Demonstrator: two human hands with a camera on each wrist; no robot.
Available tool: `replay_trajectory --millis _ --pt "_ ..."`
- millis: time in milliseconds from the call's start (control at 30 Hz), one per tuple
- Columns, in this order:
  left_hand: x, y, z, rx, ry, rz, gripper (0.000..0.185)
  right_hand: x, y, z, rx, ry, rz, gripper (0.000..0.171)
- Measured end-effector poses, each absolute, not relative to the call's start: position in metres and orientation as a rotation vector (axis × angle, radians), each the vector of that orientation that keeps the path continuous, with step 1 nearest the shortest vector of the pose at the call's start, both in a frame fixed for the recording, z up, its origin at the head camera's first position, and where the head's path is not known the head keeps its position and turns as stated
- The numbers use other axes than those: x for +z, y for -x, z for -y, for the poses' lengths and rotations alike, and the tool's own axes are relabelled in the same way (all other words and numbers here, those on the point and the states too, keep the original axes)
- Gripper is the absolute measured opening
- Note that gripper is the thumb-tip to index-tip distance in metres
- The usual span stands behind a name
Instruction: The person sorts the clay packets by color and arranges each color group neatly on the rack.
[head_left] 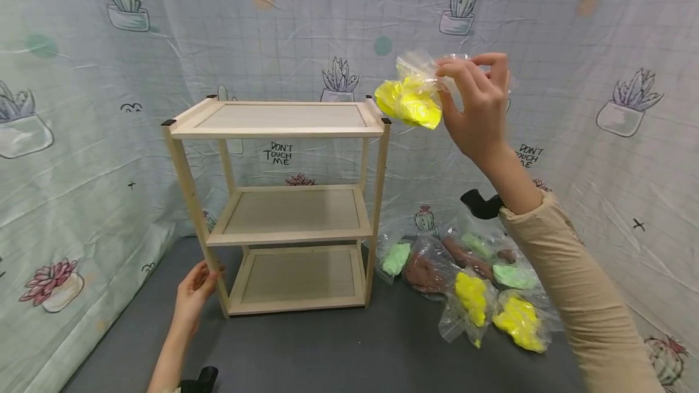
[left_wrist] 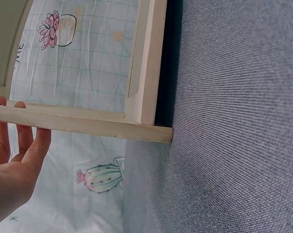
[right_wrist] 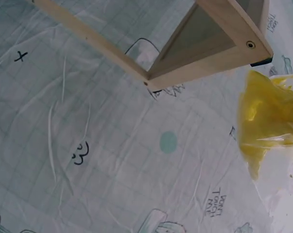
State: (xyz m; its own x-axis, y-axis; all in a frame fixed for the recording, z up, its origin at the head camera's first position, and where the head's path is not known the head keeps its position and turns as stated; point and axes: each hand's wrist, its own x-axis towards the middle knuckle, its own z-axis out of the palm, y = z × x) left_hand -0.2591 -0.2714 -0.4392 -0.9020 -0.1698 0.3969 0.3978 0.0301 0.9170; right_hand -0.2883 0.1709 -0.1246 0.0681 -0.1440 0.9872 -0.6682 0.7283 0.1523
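Observation:
My raised right hand (head_left: 480, 105) pinches the top of a clear plastic bag with a bright yellow lump (head_left: 411, 103) inside. The bag hangs in the air just beyond the upper right corner of a three-tier wooden shelf (head_left: 275, 132); the right wrist view shows the yellow bag (right_wrist: 263, 114) near that corner. Low down on the left, my left hand (head_left: 192, 296) grips the shelf's front left leg (head_left: 191, 196). In the left wrist view, the left hand's fingers (left_wrist: 35, 148) pass behind the leg (left_wrist: 88, 122), with two tips showing over its other side.
On the dark grey tabletop (head_left: 338, 350), right of the shelf, lies a pile of clear bags holding yellow (head_left: 519, 320), brown (head_left: 428, 272) and pale green lumps (head_left: 395, 258). A cactus-print cloth (head_left: 306, 29) hangs behind and at both sides.

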Motion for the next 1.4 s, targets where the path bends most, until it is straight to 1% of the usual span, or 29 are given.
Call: replay_trajectory --millis 267,500,700,967,1067,1267,1400 --pt "-0.439 0.257 0.27 -1.931 0.235 1.904 0.022 -0.12 0.305 -0.139 0.354 -0.789 1.458 0.011" --pt "-0.439 0.258 0.27 -1.925 0.243 1.896 0.022 -0.12 0.316 -0.12 0.284 -0.844 1.53 0.016" --pt "-0.439 0.259 0.27 -1.915 0.208 1.924 0.022 -0.124 0.319 -0.113 0.221 -0.909 1.558 0.017" --pt "-0.44 0.258 0.271 -1.912 0.196 1.926 0.023 -0.13 0.316 -0.117 0.264 -1.018 1.609 0.025" --pt "-0.44 0.257 0.271 -1.91 0.194 1.928 0.023 -0.134 0.313 -0.12 0.239 -1.04 1.691 0.031" --pt "-0.44 0.256 0.271 -1.903 0.189 1.927 0.022 -0.145 0.304 -0.122 0.245 -1.073 1.902 0.049" --pt "-0.439 0.256 0.271 -1.894 0.174 1.935 0.023 -0.151 0.3 -0.12 0.2 -1.046 1.988 0.058"
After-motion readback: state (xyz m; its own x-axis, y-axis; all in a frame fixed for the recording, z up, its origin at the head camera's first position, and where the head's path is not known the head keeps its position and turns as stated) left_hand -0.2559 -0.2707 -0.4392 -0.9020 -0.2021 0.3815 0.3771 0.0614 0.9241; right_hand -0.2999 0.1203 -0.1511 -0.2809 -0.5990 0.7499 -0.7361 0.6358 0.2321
